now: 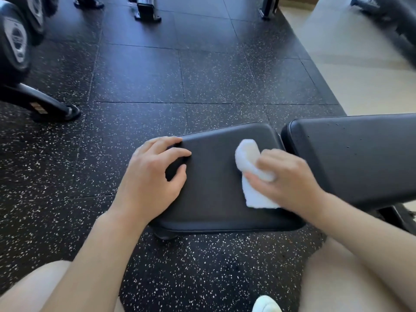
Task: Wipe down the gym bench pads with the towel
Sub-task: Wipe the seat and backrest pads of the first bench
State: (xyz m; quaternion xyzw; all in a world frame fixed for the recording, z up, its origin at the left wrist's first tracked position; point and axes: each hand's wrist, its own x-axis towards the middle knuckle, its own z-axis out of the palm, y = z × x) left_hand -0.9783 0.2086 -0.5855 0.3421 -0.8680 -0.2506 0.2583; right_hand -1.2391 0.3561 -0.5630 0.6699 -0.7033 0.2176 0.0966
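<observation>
two hands are on the flat black padded seat pad (216,199), and that pad is our landmark here. the left hand (153,174) sits at the pad's left edge, palm over the side, fingers loosely curved with their tips pressing the top surface, thumb laid on the pad too; it holds nothing. over on the pad's right half, the right hand (286,176) has its fingers curled round a small white terry towel (252,174), gripping it bunched. one rounded fold of the towel pokes out beyond the fingers toward the pad's far edge, and a flat tail of it lies on the pad surface below the hand, toward the near edge. towel and pad are touching.

just beside the pad's right end, with a narrow gap between them, comes the long black padded back pad (360,158), tilted up away from it, a few small specks on its surface. under the pad's near left corner a bit of dark frame foot (165,236) shows. all around lies black rubber tile floor with white flecks (157,75). far left of the pad stand black dumbbells on a rack (15,41) with a curved black leg. near of the pad, bare knees frame the view, and a white shoe toe (266,304) peeks in at the bottom.
</observation>
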